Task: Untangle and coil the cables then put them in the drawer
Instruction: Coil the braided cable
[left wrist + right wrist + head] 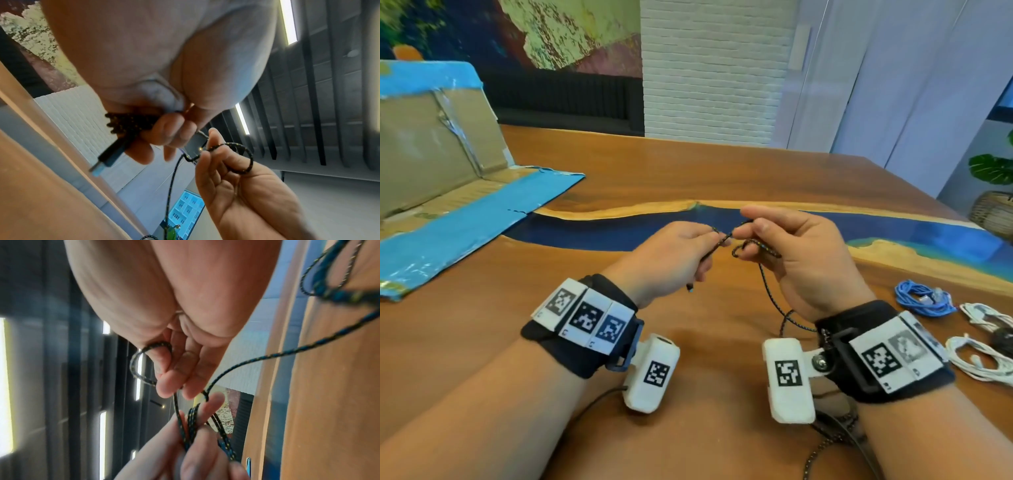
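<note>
Gripping the braided cable (768, 287) — left hand (671, 253) and right hand (801, 257) both pinch it.

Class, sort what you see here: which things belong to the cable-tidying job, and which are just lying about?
Job:
black braided cable
left hand
right hand
blue coiled cable
white cable bundles

Lying about:
blue-taped cardboard box
potted plant
wooden table

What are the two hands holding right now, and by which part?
Both hold the black braided cable. The left hand grips a bunch of strands near its USB plug; the right hand pinches a small loop.
</note>
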`<move>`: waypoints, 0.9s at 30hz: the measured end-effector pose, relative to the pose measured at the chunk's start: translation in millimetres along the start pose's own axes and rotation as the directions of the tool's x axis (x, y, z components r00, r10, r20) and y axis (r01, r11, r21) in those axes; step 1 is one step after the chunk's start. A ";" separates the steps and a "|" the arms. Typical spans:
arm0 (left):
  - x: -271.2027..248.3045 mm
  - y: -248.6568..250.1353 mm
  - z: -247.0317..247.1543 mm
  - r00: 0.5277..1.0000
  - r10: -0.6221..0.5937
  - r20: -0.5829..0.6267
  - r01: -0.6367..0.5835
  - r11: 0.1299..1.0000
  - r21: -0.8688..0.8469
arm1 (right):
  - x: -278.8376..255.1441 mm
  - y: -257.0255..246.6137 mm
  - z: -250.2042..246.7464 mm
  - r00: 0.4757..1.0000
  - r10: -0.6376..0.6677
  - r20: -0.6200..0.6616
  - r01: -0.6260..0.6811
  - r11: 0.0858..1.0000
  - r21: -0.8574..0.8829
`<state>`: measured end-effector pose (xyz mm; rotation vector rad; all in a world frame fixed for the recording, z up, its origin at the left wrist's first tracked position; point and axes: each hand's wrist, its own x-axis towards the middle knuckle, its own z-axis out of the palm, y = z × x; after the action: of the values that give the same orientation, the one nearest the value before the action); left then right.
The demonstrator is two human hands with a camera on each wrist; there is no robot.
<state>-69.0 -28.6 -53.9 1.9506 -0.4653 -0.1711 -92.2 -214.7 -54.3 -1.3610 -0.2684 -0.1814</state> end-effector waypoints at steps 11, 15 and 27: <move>-0.6 -3.4 -6.8 0.998 -0.069 0.016 0.070 0.968 -0.240 | 1.1 -5.2 -11.1 0.967 0.254 0.007 -0.243 0.917 0.316; -3.0 -5.0 -18.4 0.988 -0.083 0.130 0.139 0.848 -0.512 | 6.9 -5.9 -24.7 0.964 0.261 -0.059 -0.231 0.924 0.305; 5.4 -2.7 -29.0 0.992 0.079 -0.094 -0.104 0.139 -0.985 | -5.3 2.1 -2.4 0.970 0.166 0.179 0.047 0.593 -0.804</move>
<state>-53.9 -5.2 -43.8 0.5240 -0.2952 -0.2879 -96.5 -216.8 -58.2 -2.3267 -0.3603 -0.0758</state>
